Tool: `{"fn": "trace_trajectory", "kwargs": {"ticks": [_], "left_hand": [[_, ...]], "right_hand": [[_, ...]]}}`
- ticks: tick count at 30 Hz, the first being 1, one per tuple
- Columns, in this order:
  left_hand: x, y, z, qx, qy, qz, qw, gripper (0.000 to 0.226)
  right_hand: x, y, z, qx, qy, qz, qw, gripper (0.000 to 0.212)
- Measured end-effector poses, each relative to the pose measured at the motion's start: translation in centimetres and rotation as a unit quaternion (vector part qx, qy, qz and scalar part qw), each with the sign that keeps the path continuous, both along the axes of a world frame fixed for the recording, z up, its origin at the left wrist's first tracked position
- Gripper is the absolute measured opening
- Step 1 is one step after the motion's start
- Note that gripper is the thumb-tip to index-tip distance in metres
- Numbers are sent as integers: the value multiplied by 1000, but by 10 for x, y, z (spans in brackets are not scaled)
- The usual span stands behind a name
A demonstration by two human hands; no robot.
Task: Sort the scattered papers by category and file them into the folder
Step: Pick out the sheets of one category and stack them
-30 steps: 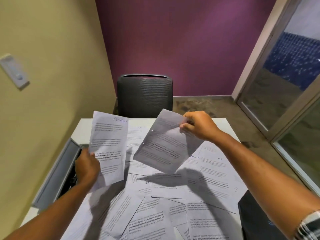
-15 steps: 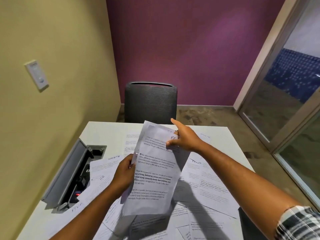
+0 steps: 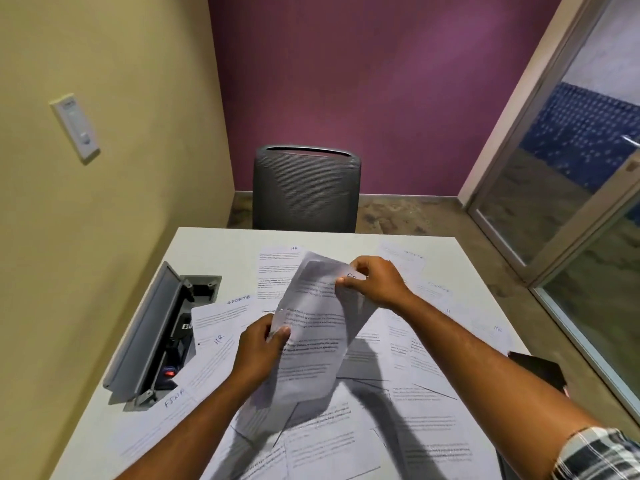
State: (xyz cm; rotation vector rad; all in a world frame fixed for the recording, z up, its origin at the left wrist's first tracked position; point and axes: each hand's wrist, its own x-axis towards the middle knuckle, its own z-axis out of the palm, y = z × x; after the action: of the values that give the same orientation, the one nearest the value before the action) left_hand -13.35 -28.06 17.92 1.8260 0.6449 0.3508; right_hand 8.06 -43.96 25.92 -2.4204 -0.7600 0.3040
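1. Left hand pinches the lower left edge of the held sheets, thumb on the printed face, fingers curled behind.
2. Right hand pinches the upper right corner of the same sheets, thumb & forefinger closed on the paper next to a handwritten mark, too covered to read.
3. Held sheets are lifted off the bench, tilted, bowed between both hands, roughly over the middle of the scattered papers. Can't tell how many sheets are in the grip.
4. Scattered papers overlap across most of the bench, from the near edge up past the held sheets; some lie partly over the open cable box left of the held sheets.
5. Dark flat item sits at the bench's right edge, right of the held sheets, partly behind the right forearm; can't tell if it is the folder.
6. Bare bench strip shows along the far edge & far left corner, beyond the held sheets. Chair stands just past that far edge.
7. Readable writing: "SPORTS" & "HR" on sheets left of the held sheets, "HR" on a sheet behind them, "FINA…" near the cable box's near end, "HR" far right. Printed text too small to read.
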Motion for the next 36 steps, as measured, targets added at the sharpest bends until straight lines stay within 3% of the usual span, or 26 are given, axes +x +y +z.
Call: {"fn": "trace_trajectory", "kwargs": {"ticks": [4,6,9,10,13,17,24,28,33,36], "left_hand": [[-2,4,-2,-33,1,8,999,15],[-3,3,-4,-43,-1,-4,999,17],[-3,-2,-8,-67,-9,-21,997,21],[-2,-5,-11,-72,-8,-28,997,23],[0,-14,-27,-60,14,-61,996,30],[-6,-22,-37,-55,1,-63,997,21],[3,-65,-30,-80,-75,-11,994,13],[9,-89,-35,-71,-72,7,995,22],[25,-98,-46,-46,-12,35,998,19],[31,-103,-43,-39,-6,55,998,19]], "right_hand": [[-12,-18,-17,85,-23,-153,984,91],[-25,-34,-32,170,108,-207,957,106],[-55,-52,-59,266,338,-214,877,116],[-65,-60,-70,273,370,-202,865,108],[-90,-75,-94,302,378,-193,854,51],[-108,-76,-101,321,279,-242,872,30],[-122,-90,-109,344,146,-260,890,33],[-122,-102,-125,331,135,-261,897,38],[-109,-110,-142,290,160,-252,909,15],[-103,-111,-141,299,170,-233,910,20]]}}
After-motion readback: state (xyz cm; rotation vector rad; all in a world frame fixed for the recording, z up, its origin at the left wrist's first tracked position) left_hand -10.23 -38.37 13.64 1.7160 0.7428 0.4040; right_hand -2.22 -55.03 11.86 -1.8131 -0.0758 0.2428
